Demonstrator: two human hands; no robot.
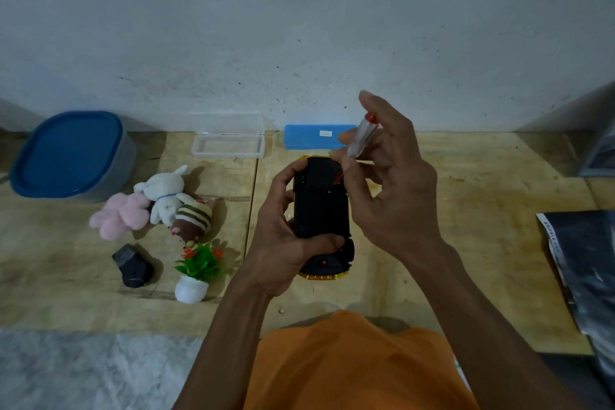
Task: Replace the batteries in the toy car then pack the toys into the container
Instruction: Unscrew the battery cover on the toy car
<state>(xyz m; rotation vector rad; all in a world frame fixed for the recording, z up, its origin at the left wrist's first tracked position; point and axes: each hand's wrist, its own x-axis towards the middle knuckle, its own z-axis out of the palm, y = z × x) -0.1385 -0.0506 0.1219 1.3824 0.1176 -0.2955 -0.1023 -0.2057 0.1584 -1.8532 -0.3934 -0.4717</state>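
The yellow toy car (321, 210) lies upside down on the wooden floor, its black underside facing me. My left hand (283, 236) grips the car's left side, thumb across the lower chassis. My right hand (389, 176) pinches a screwdriver (361, 136) with a clear handle and red cap; its red shaft points down onto the car's underside near the far end. The grey container (109, 173) with a blue lid stands at far left. Pink, white and striped plush toys (156, 206) lie beside it.
A small potted fake plant (196, 273) and a black remote-like object (133, 265) sit left of the car. A clear plastic case (228, 140) and a blue box (316, 136) lie against the wall. Dark printed sheets (585, 263) lie at right.
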